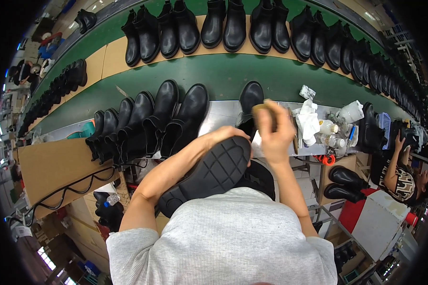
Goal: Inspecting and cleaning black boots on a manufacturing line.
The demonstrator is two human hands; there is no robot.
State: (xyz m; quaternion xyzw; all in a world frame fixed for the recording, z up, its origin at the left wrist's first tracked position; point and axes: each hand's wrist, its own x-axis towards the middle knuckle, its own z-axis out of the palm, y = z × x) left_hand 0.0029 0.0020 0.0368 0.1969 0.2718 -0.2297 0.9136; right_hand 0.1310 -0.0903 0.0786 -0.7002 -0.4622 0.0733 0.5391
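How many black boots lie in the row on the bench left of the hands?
6, though overlap may hide more: boots lie from left to right, touching, soles down, left of the hands.

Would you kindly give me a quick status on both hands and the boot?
Left hand gripping black boot, sole up. Right hand holding tan pad at boot. Boot row close left.

The person wears a light grey top of fine ribbed knit, its short sleeves ending above the elbows. Both forearms are bare down to the wrists. The left hand and right hand are bare too, with no gloves, and no watch or ring can be made out.
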